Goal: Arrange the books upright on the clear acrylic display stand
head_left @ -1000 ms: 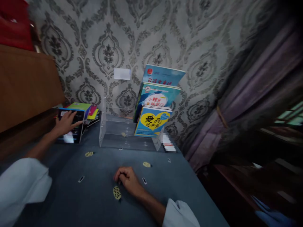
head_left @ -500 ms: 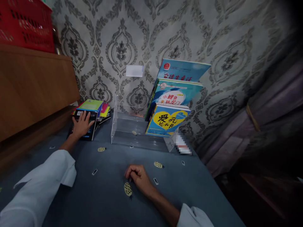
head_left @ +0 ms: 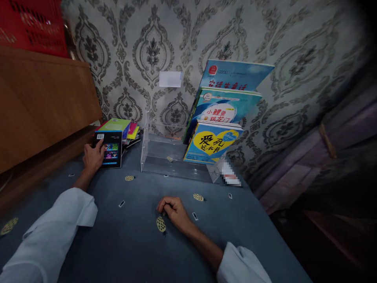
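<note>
My left hand (head_left: 92, 157) grips the left edge of a black book (head_left: 110, 150) and tilts it up from the blue table (head_left: 132, 243). Behind that book lies a stack of coloured books (head_left: 118, 127) with a green one on top. My right hand (head_left: 172, 208) rests on the table in a loose fist with nothing seen in it. A clear acrylic stand (head_left: 160, 151) at the wall holds three blue-covered books (head_left: 216, 118) on its right side, stepped one above the other.
A wooden cabinet (head_left: 44, 102) with a red crate (head_left: 29, 23) on top stands at the left. Patterned wallpaper backs the table. A dark curtain (head_left: 330, 149) hangs at the right, beyond the table's edge. A small white card (head_left: 170, 78) sticks to the wall.
My left hand shifted from lying flat on the black book to gripping its left edge and raising it, so the cover now shows. The right hand stayed still. The view moved slightly.
</note>
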The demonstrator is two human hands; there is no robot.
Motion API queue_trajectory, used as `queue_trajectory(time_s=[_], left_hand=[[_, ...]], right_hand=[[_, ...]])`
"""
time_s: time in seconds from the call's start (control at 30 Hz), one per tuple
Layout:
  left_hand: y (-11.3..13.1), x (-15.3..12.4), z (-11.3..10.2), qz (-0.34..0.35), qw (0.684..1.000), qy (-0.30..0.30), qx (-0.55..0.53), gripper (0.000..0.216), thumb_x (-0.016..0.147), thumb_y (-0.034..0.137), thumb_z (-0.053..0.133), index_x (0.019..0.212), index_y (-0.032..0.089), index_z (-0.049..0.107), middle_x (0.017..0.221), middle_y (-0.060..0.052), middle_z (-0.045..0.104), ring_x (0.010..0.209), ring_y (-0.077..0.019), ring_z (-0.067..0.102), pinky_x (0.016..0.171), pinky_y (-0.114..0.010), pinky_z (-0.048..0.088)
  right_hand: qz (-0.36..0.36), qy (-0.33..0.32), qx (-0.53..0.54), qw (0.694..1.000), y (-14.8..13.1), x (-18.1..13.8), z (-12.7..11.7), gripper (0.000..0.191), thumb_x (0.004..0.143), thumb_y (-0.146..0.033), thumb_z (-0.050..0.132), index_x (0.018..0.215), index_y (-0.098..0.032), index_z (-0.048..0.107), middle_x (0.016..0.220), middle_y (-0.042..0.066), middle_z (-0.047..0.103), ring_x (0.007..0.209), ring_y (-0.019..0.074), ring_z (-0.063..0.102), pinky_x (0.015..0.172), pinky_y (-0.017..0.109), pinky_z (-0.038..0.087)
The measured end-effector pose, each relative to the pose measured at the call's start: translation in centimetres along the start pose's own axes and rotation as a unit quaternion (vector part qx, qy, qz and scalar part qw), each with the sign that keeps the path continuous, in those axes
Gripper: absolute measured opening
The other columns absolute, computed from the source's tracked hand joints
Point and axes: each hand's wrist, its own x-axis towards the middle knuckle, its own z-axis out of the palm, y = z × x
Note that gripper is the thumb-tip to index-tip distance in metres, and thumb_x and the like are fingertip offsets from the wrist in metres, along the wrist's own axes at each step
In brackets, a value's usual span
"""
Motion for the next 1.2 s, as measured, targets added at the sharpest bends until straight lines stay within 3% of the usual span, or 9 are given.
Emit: queue_trajectory(time_s=[0.1, 0.2, 0.3, 0.43, 0.6, 0.7, 0.87, 1.2], left_hand=[[0.1, 0.1, -0.7, -0.021, 0.999, -0.037, 0.011, 0.059, 0.103, 0.05, 0.027, 0.155, 0.027, 0.042, 0.131, -0.024, 0.051, 0.111, -0.0405, 0.064, 0.091, -0.052, 0.051], [0.1, -0.7, -1.2, -0.021, 0.998, -0.053, 0.032, 0.059, 0.103, 0.049, 0.026, 0.156, 0.028, 0.04, 0.13, -0.024, 0.051, 0.107, -0.0405, 0.066, 0.09, -0.053, 0.051], [-0.3, -2.6, -1.5, -0.008, 0.996, -0.063, 0.067, 0.061, 0.103, 0.049, 0.024, 0.157, 0.026, 0.039, 0.129, -0.025, 0.051, 0.112, -0.0431, 0.063, 0.089, -0.054, 0.051], [-1.8, -5.2, -1.5, 0.008, 0.986, -0.097, 0.138, 0.06, 0.102, 0.048, 0.027, 0.151, 0.022, 0.048, 0.131, -0.03, 0.052, 0.123, -0.0492, 0.054, 0.089, -0.061, 0.05], [-3.5, -5.7, -1.0, 0.034, 0.977, -0.142, 0.158, 0.06, 0.101, 0.045, 0.028, 0.151, 0.019, 0.048, 0.155, -0.026, 0.04, 0.143, -0.0466, 0.038, 0.104, -0.072, 0.04], [-3.9, -5.0, -0.5, 0.041, 0.974, -0.168, 0.146, 0.061, 0.102, 0.04, 0.023, 0.153, 0.013, 0.044, 0.163, -0.022, 0.033, 0.151, -0.0404, 0.03, 0.11, -0.068, 0.037], [-4.2, -5.3, 0.0, 0.061, 0.97, -0.187, 0.141, 0.062, 0.102, 0.037, 0.022, 0.154, 0.009, 0.04, 0.162, -0.023, 0.035, 0.152, -0.0379, 0.03, 0.113, -0.064, 0.036], [-4.9, -10.7, -1.3, 0.122, 0.961, -0.213, 0.126, 0.058, 0.102, 0.034, 0.029, 0.155, 0.014, 0.041, 0.165, -0.014, 0.032, 0.154, -0.0295, 0.029, 0.119, -0.052, 0.034]], right_hand=[[-0.005, 0.0, -0.003, 1.0, -0.1, -0.1, -0.1, 0.024, 0.07, -0.009, 0.045, 0.061, -0.018, 0.065, 0.063, -0.001, 0.064, 0.055, 0.0101, 0.052, 0.055, 0.02, 0.039], [-0.008, 0.0, -0.003, 1.0, -0.2, -0.1, -0.1, 0.024, 0.071, -0.009, 0.045, 0.061, -0.018, 0.065, 0.064, -0.001, 0.065, 0.056, 0.0104, 0.053, 0.055, 0.02, 0.04], [-0.006, -0.003, -0.001, 1.0, -0.2, 0.0, 0.0, 0.023, 0.07, -0.009, 0.046, 0.061, -0.018, 0.064, 0.066, 0.0, 0.066, 0.057, 0.0106, 0.054, 0.056, 0.021, 0.042], [0.001, -0.009, 0.002, 1.0, -0.1, 0.0, 0.0, 0.023, 0.07, -0.009, 0.045, 0.06, -0.019, 0.064, 0.065, 0.0, 0.065, 0.058, 0.0109, 0.055, 0.057, 0.021, 0.042], [0.0, -0.013, 0.001, 1.0, -0.3, -0.1, -0.1, 0.024, 0.071, -0.009, 0.046, 0.062, -0.019, 0.065, 0.066, -0.001, 0.066, 0.057, 0.0105, 0.054, 0.058, 0.021, 0.042], [-0.003, -0.011, 0.002, 1.0, -0.4, -0.2, -0.1, 0.024, 0.071, -0.008, 0.046, 0.063, -0.018, 0.066, 0.065, -0.001, 0.066, 0.057, 0.0109, 0.055, 0.058, 0.021, 0.043], [-0.006, 0.0, 0.003, 1.0, -0.2, -0.2, 0.0, 0.024, 0.071, -0.009, 0.045, 0.062, -0.019, 0.066, 0.065, 0.0, 0.066, 0.058, 0.0113, 0.055, 0.057, 0.021, 0.043], [-0.029, 0.003, -0.021, 0.999, 0.2, -0.2, 0.0, 0.021, 0.069, -0.015, 0.044, 0.061, -0.019, 0.063, 0.065, 0.001, 0.065, 0.056, 0.012, 0.054, 0.055, 0.022, 0.042]])
